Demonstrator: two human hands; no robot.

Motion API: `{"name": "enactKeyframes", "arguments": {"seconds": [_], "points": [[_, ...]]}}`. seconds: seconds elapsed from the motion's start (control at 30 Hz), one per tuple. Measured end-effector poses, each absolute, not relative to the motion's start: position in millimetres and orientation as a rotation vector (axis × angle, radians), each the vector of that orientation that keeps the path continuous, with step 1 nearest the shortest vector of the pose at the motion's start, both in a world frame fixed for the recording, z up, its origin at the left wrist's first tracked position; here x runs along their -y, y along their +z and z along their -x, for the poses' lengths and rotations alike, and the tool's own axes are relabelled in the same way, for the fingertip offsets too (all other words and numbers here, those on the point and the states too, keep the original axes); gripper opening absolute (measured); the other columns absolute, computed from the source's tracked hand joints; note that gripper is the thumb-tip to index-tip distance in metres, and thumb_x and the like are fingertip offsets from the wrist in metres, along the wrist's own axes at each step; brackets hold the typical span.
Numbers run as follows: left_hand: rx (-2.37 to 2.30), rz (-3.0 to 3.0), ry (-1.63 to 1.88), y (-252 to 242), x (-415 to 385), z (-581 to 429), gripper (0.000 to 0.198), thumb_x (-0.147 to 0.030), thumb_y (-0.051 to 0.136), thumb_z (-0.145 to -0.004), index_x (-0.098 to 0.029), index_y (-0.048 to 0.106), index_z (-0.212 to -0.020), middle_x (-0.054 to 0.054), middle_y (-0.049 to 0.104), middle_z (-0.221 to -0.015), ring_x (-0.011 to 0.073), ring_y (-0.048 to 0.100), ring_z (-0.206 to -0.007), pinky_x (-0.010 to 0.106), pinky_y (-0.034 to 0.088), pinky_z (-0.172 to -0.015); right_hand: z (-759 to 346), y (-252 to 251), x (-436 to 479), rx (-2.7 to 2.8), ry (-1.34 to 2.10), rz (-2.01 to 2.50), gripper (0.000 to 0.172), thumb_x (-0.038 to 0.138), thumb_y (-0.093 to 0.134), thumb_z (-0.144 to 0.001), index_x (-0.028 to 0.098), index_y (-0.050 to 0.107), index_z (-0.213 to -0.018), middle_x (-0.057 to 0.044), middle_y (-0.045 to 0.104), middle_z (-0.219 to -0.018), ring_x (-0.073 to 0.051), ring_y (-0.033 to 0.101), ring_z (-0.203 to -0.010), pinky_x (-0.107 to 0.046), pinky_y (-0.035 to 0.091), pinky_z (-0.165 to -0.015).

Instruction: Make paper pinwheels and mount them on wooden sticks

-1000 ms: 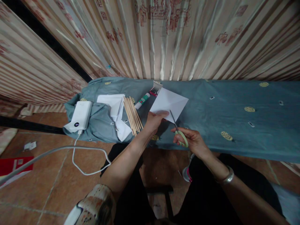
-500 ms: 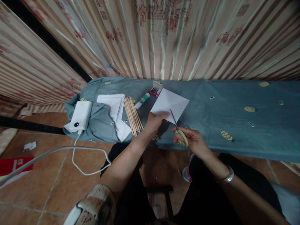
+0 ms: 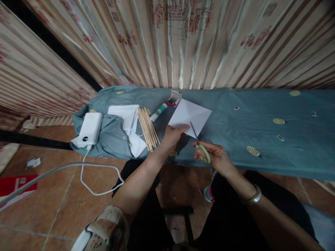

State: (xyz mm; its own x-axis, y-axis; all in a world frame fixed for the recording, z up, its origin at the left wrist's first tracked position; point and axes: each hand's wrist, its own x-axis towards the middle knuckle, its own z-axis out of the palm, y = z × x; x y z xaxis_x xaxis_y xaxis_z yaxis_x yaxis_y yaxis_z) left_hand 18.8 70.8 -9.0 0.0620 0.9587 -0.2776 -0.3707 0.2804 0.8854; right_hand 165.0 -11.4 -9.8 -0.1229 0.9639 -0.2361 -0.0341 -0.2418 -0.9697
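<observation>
A square white sheet of paper (image 3: 192, 113) is held by its near left edge in my left hand (image 3: 175, 135), thumb on top and fingers hidden underneath. My right hand (image 3: 213, 153) grips scissors (image 3: 203, 153) with light green handles. Their dark blades reach over the paper's near corner, pointing away and to the left; whether they are cutting into it I cannot tell. Left of the paper lie a glue stick (image 3: 159, 112) with a green label and a small open box (image 3: 174, 100) of dark bits, its contents too small to make out.
A bundle of wooden sticks (image 3: 148, 129) lies beside my left forearm. Further left are white paper sheets (image 3: 123, 115), a folded paper piece (image 3: 137, 144) and a white power bank (image 3: 91, 128) with a cable (image 3: 83, 174). A blue-green cloth (image 3: 261, 129) covers the table before a curtain (image 3: 193, 45).
</observation>
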Motion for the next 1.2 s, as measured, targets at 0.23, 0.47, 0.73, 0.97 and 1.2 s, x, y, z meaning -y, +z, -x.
{"name": "enactKeyframes", "arguments": {"seconds": [0.23, 0.47, 0.73, 0.97, 1.2], "points": [[-1.030, -0.734, 1.142, -7.5, -69.8, -18.3, 0.021, -0.023, 0.080, -0.052, -0.016, 0.066, -0.067, 0.003, 0.069, -0.068, 0.0167, 0.061, -0.061, 0.028, 0.048, -0.057, -166.1, -13.5, 11.7, 1.129, 1.507, 1.286, 0.044, 0.058, 0.078, -0.068, 0.021, 0.077, -0.092, 0.001, 0.065, -0.059, -0.011, 0.056, -0.049, -0.025, 0.050, -0.049], [-1.032, -0.748, 1.133, -7.9, -69.4, -17.7, 0.021, -0.025, 0.080, -0.053, -0.016, 0.066, -0.066, 0.004, 0.070, -0.072, 0.0173, 0.062, -0.063, 0.029, 0.049, -0.059, -165.5, -10.5, 11.5, 1.103, 1.520, 1.317, 0.043, 0.055, 0.081, -0.065, 0.021, 0.077, -0.090, 0.001, 0.064, -0.058, -0.011, 0.056, -0.049, -0.026, 0.050, -0.050], [-1.031, -0.739, 1.133, -6.6, -70.0, -18.5, 0.020, -0.024, 0.079, -0.052, -0.016, 0.066, -0.065, 0.002, 0.067, -0.066, 0.0150, 0.059, -0.058, 0.027, 0.047, -0.055, -165.3, -11.2, 11.0, 1.088, 1.515, 1.310, 0.042, 0.055, 0.081, -0.065, 0.020, 0.076, -0.087, 0.001, 0.064, -0.057, -0.011, 0.056, -0.049, -0.026, 0.049, -0.050], [-1.009, -0.722, 1.145, -6.9, -69.8, -18.3, 0.022, -0.023, 0.080, -0.051, -0.015, 0.068, -0.068, 0.001, 0.068, -0.067, 0.0148, 0.061, -0.059, 0.026, 0.047, -0.054, -163.3, -10.5, 10.7, 1.049, 1.519, 1.292, 0.043, 0.058, 0.081, -0.063, 0.020, 0.075, -0.083, 0.002, 0.064, -0.055, -0.009, 0.055, -0.047, -0.024, 0.046, -0.047], [-1.027, -0.705, 1.198, -7.8, -76.6, -13.9, 0.023, -0.021, 0.079, -0.051, -0.015, 0.067, -0.069, 0.001, 0.070, -0.070, 0.0156, 0.062, -0.063, 0.027, 0.051, -0.059, -162.9, -7.1, 12.7, 1.029, 1.584, 1.290, 0.046, 0.059, 0.081, -0.061, 0.020, 0.074, -0.084, 0.002, 0.066, -0.057, -0.010, 0.056, -0.048, -0.024, 0.046, -0.048]]}}
